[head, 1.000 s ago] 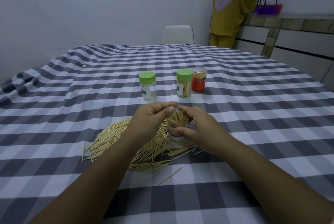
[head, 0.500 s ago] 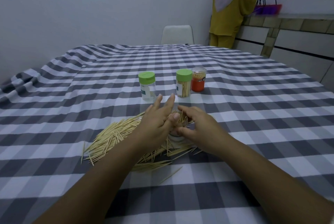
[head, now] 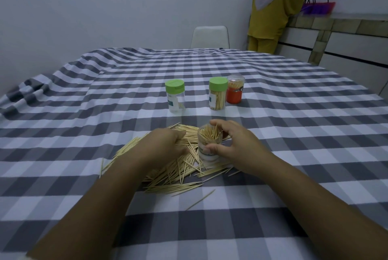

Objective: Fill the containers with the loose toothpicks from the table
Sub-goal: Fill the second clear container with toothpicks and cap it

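Compared with half a second earlier, the left hand [head: 165,144] has left the mouth of the open container [head: 210,144] and dropped onto the pile of loose toothpicks [head: 178,167] beside it; the right hand [head: 235,146] has stayed on the container. Left hand: palm down on the pile, fingers curled into the sticks, though whether any are actually pinched cannot be told from this view. Right hand: thumb and fingers wrapped round the clear wall of the open container, holding it upright on the checked tablecloth [head: 294,133]. Open container: lidless, partly filled with toothpicks standing on end, their tips fanned out at the rim; it stands at the right edge of the pile, with loose sticks lying against its base. Pile: spread across the cloth between and in front of the two forearms, with a few single sticks lying apart nearer the camera. Farther back on the table stand a nearly empty jar with green lid [head: 174,98], a full jar with green lid [head: 218,96], and, touching the latter, an orange-labelled jar [head: 235,91] also holding toothpicks. Background: a white chair [head: 210,37] at the far table edge and a person in yellow clothing [head: 273,7] at a counter.
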`<state>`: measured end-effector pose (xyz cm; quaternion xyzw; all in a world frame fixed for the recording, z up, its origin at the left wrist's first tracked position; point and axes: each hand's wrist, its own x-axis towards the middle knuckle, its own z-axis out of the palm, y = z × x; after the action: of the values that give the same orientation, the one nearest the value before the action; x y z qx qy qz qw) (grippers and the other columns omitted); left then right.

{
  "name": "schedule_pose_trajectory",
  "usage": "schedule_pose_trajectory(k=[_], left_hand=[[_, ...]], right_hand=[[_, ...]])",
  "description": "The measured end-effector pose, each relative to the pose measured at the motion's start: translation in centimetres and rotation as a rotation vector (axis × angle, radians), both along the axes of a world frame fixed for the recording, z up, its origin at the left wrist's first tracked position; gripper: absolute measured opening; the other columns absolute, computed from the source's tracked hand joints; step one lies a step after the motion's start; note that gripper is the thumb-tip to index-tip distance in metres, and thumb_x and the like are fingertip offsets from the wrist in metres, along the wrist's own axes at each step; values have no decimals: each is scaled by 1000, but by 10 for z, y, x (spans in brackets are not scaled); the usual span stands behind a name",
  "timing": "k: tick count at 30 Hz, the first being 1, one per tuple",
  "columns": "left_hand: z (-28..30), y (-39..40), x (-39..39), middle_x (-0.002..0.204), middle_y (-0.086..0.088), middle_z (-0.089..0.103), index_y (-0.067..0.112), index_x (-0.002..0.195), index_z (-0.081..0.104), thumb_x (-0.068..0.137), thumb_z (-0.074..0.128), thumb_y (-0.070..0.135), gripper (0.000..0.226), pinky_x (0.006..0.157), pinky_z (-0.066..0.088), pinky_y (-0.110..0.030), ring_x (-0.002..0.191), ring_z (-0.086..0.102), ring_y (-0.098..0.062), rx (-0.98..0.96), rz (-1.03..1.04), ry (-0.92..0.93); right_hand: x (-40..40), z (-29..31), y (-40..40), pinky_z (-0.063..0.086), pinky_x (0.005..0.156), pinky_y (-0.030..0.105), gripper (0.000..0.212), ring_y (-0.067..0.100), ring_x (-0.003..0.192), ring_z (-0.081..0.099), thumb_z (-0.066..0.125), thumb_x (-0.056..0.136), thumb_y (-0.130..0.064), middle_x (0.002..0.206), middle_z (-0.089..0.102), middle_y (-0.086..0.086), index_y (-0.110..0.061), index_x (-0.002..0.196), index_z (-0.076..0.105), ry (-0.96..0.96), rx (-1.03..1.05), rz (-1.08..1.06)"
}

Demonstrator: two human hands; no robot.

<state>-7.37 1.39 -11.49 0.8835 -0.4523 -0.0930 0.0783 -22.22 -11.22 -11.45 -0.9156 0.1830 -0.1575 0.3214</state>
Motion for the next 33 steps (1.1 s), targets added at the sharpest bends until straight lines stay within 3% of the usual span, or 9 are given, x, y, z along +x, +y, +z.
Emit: schedule_pose_trajectory(k=[9,11,12,15,23,26,28,31,33], left_hand=[[2,-5,-5,122,-1,64,29,124,61,98,48,25,30,88,44,-27,107,57,-18,-97,29,-168],[4,-9,-3,116,-5,63,27,119,60,97,47,15,29,85,44,-27,98,55,-16,-42,50,-190],[5,-11,-3,125,-6,59,26,127,55,97,47,11,35,91,44,-29,103,54,-17,-22,72,-182],[4,-14,-3,139,-6,50,24,141,41,96,48,6,49,98,42,-32,122,49,-23,-122,122,-121],[6,-7,-9,114,-2,64,17,130,55,97,48,13,33,75,39,-21,92,56,-12,-507,160,108],[6,-5,-9,95,3,63,18,123,59,96,50,13,29,56,36,-20,68,49,-5,-586,184,222],[9,-4,-10,95,3,64,20,114,61,96,51,16,21,59,40,-22,78,56,-12,-655,195,312],[10,-4,-10,96,0,68,27,93,61,96,51,20,12,81,47,-34,97,62,-20,-770,197,467],[10,-5,-12,91,2,69,30,91,59,97,50,22,13,94,47,-42,100,63,-20,-839,204,559]], right_hand=[[0,-1,1,39,84,19,68,8,114,46,66,83,-38,135,45,-5,-28,142,34,-9,-4,-9],[0,-1,1,41,85,20,68,8,115,46,66,82,-38,135,45,-5,-28,142,34,-4,-2,-13],[0,-1,1,42,86,21,69,9,115,46,66,82,-38,136,44,-5,-28,142,34,1,0,-13],[0,-1,1,43,87,21,69,9,116,46,65,82,-38,136,44,-5,-28,143,33,9,1,-12],[0,-1,1,38,73,8,73,-1,106,39,70,81,-32,136,42,-8,-29,143,31,13,9,-1],[0,-2,1,37,82,12,77,-2,107,37,72,79,-30,138,41,-9,-29,144,30,14,14,1],[-1,-2,1,36,85,14,77,-2,108,36,72,79,-30,138,40,-9,-29,144,30,16,10,3],[0,-2,1,36,86,14,76,0,110,38,72,79,-30,137,41,-8,-29,144,30,18,-1,4],[0,-2,1,36,87,15,76,3,114,40,71,80,-30,137,41,-8,-28,144,30,18,-3,3]])
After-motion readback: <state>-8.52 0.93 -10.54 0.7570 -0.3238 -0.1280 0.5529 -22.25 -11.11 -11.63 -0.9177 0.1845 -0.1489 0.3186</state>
